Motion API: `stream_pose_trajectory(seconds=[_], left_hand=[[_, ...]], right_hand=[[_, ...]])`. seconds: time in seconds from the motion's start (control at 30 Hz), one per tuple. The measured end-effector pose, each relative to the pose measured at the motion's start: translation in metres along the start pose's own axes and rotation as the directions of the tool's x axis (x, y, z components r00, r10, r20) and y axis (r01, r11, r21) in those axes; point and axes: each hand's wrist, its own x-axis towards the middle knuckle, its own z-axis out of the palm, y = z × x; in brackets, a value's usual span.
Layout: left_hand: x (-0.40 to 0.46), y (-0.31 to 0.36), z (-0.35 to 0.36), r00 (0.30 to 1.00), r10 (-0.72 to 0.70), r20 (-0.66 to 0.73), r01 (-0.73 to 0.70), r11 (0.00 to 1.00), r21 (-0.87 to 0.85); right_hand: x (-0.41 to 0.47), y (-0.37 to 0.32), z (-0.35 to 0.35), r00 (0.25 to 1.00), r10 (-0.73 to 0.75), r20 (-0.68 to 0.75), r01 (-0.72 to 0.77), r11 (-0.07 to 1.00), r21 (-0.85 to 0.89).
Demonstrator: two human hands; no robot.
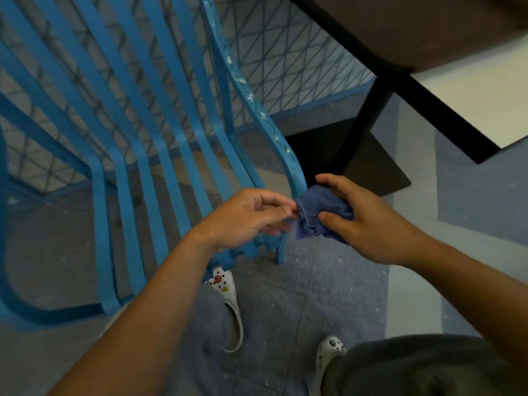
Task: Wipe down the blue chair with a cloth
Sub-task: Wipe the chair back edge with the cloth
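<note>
Speckled grey-blue floor under a blue chair by a dark table. Right hand has its fingers curled round a bunched blue cloth — pressed on the chair's outer rail. Left hand pinches the cloth's edge, fingers loosely bent.

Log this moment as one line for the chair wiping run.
step: wiping chair edge | right hand: grips blue cloth against blue chair rail | left hand: pinches cloth edge
</note>
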Motion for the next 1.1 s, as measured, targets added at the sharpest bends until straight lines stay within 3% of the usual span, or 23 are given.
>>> stream_pose_trajectory(seconds=[0.17, 0.3, 0.47, 0.67, 1.1], left_hand=[[0.03, -0.021, -0.017, 0.927, -0.018, -0.374, -0.015, 0.996, -0.086], [0.053, -0.021, -0.014, 0.861, -0.04, -0.507, -0.068, 0.979, -0.193], [0.076, -0.017, -0.011, 0.869, -0.016, -0.494, -0.118, 0.964, -0.239], [0.087, -0.028, -0.006, 0.872, -0.009, -0.49, -0.083, 0.983, -0.166], [0.093, -0.029, -0.003, 0.883, 0.014, -0.468, -0.097, 0.983, -0.155]], right_hand=[[0.029, 0.035, -0.008, 0.994, 0.064, -0.087, -0.073, 0.992, -0.104], [0.05, 0.037, -0.025, 0.982, 0.038, -0.186, -0.062, 0.99, -0.129], [0.069, 0.04, -0.017, 0.936, -0.105, -0.336, 0.085, 0.994, -0.074], [0.087, 0.04, -0.014, 0.9, -0.201, -0.387, 0.201, 0.979, -0.041], [0.101, 0.053, -0.005, 0.983, -0.183, -0.025, 0.184, 0.981, 0.068]])
